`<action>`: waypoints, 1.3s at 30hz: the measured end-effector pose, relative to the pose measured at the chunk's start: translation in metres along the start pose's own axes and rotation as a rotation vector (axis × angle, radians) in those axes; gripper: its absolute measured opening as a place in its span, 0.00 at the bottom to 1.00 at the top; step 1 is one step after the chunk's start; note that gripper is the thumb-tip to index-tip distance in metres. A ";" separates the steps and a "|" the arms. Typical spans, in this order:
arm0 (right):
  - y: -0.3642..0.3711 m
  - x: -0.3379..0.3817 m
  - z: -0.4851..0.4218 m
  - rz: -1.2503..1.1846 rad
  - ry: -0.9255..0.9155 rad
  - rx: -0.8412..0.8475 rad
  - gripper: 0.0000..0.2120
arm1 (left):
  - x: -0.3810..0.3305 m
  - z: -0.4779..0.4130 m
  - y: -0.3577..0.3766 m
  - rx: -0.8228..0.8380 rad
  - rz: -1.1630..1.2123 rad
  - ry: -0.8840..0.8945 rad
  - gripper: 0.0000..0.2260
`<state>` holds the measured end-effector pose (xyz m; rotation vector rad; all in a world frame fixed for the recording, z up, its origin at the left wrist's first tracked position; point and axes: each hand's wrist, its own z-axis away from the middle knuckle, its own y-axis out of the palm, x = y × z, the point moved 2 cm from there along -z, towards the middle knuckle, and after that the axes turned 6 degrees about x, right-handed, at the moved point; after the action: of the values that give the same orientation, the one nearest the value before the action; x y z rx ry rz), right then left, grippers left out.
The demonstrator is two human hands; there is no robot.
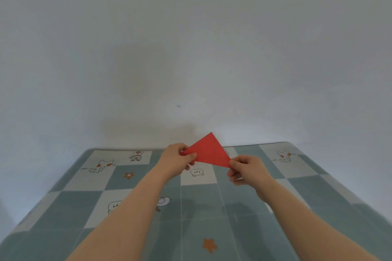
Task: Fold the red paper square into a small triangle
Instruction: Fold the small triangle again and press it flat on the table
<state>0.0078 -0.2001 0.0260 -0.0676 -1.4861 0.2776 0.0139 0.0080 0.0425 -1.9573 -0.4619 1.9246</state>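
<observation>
The red paper (209, 151) has the shape of a triangle and is held up in the air above the far part of the surface, its top point upward. My left hand (178, 160) pinches its left corner between thumb and fingers. My right hand (244, 169) pinches its lower right corner. Both arms reach forward from the bottom of the view. The paper touches nothing but my fingers.
Below lies a flat surface with a teal and white checked cloth (148, 207) printed with cartoon cats and orange stars. Its far edge meets a plain pale wall (191, 48). The cloth's left and right edges drop off at the sides.
</observation>
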 end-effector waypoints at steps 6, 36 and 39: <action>-0.007 -0.010 -0.008 0.032 0.066 -0.054 0.08 | 0.020 -0.007 -0.005 -0.016 0.119 -0.093 0.07; 0.023 -0.037 -0.084 0.945 -0.074 -0.186 0.17 | 0.058 -0.064 0.028 -0.035 -0.772 0.078 0.19; 0.021 -0.036 -0.084 0.964 -0.063 -0.179 0.17 | 0.053 -0.064 0.030 -0.054 -0.828 0.131 0.16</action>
<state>0.0857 -0.1775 -0.0211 -0.9379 -1.4453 0.9208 0.0786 0.0049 -0.0174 -1.5331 -1.0827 1.2525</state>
